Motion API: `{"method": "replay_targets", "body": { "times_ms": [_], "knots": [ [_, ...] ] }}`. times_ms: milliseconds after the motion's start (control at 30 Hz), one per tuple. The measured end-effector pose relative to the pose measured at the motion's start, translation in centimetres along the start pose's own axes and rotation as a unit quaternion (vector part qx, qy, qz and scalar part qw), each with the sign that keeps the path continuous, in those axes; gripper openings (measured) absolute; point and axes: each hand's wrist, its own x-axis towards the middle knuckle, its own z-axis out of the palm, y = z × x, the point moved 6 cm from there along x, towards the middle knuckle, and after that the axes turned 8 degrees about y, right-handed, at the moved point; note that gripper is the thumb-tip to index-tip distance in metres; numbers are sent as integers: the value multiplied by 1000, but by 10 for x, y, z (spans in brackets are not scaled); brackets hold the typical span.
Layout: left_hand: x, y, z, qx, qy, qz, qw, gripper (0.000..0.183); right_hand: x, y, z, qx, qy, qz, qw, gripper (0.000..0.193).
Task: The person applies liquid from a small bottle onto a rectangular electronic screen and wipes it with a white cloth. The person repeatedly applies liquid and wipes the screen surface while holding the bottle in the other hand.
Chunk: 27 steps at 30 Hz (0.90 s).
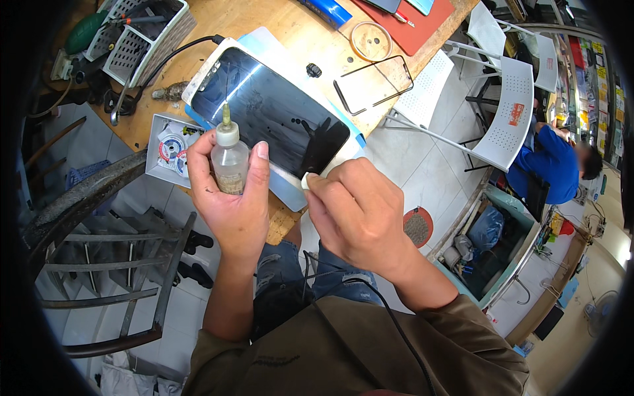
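A phone screen (274, 109) with a dark, smeared face lies on a white heating plate (193, 86) on the wooden table. Dark wet spots and streaks show toward the screen's near right end. Upright in my left hand (228, 211) is a clear squeeze bottle (230, 165) with a thin needle tip, its fingers wrapped round it over the screen's left part. My right hand (360, 218) pinches a small white pad (306, 181) beside the screen's near right corner. I cannot tell whether the pad touches the screen.
A thin black phone frame (374, 84) and a tape roll (370, 41) lie beyond the plate. A white box with round spools (173, 150) stands at the left, near a basket (132, 56). A white chair (512, 119) and a person in blue (551, 162) are at the right.
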Motion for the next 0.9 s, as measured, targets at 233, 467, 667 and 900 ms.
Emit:
{"method": "replay_targets", "body": {
  "times_ms": [233, 467, 667, 900],
  "knots": [
    [1, 1, -1, 4, -1, 8, 1000, 45, 2, 2, 2, -12, 43, -18, 999, 20],
    [1, 4, -2, 6, 1, 17, 1000, 44, 5, 7, 0, -4, 55, -5, 998, 31],
    [1, 5, 0, 4, -3, 22, 1000, 45, -9, -11, -10, 41, -6, 21, 999, 31],
    [1, 3, 1, -13, -6, 3, 1000, 45, 3, 2, 1, -6, 37, -18, 999, 25]
  ]
}}
